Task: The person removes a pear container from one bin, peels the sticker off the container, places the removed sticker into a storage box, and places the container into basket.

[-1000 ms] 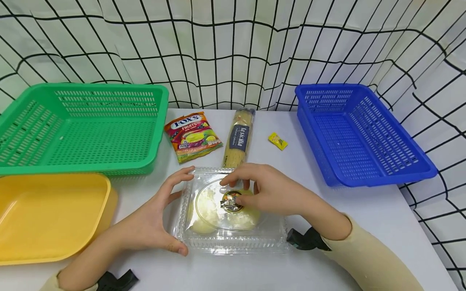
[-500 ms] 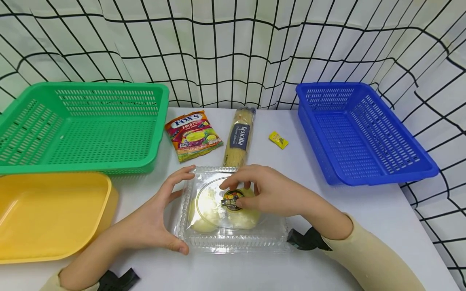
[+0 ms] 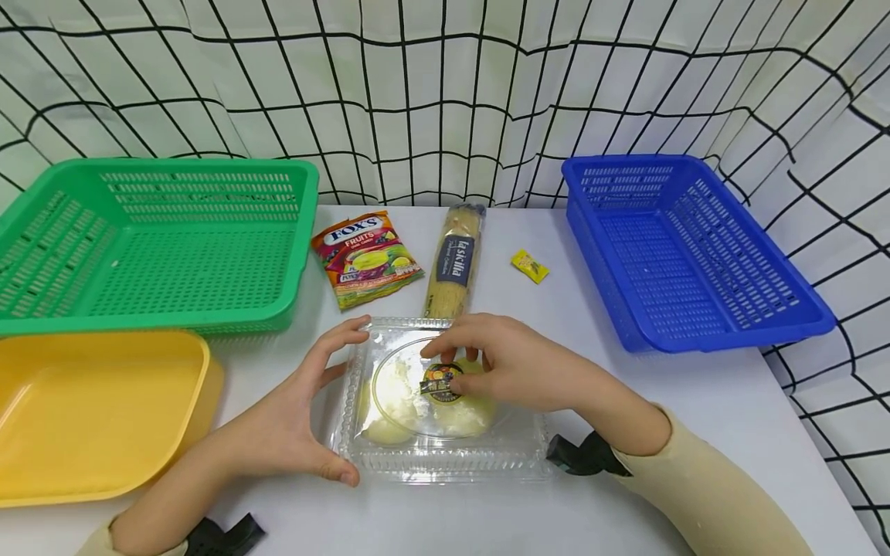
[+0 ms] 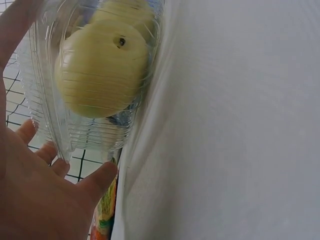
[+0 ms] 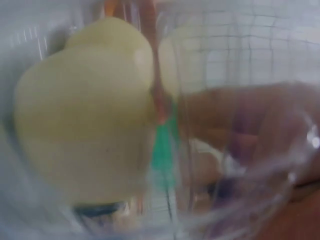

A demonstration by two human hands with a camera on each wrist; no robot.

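Observation:
A clear plastic clamshell box [image 3: 459,463] lies on the white table with several round, pale yellow fruits [image 4: 100,75] inside. One of these fruits shows a dark pit in the left wrist view. My left hand [image 3: 292,428] grips the box across its left side, thumb at the near corner and fingers at the far one. Over the lid, my right hand [image 3: 521,367] bends its fingers loosely. Its thumb tip rests at the edge of a round dark sticker [image 3: 436,374], apart from the index fingertip. Through the plastic, the right wrist view shows blurred fruits [image 5: 85,120].
Behind the box lie a FOX'S candy bag [image 3: 368,262], a La Sicilia spaghetti pack [image 3: 455,259] and a small yellow sachet [image 3: 530,266]. A green basket [image 3: 299,232] and a yellow tub [image 3: 208,378] stand left, a blue basket [image 3: 765,340] right. Black-gridded white cloth hangs behind.

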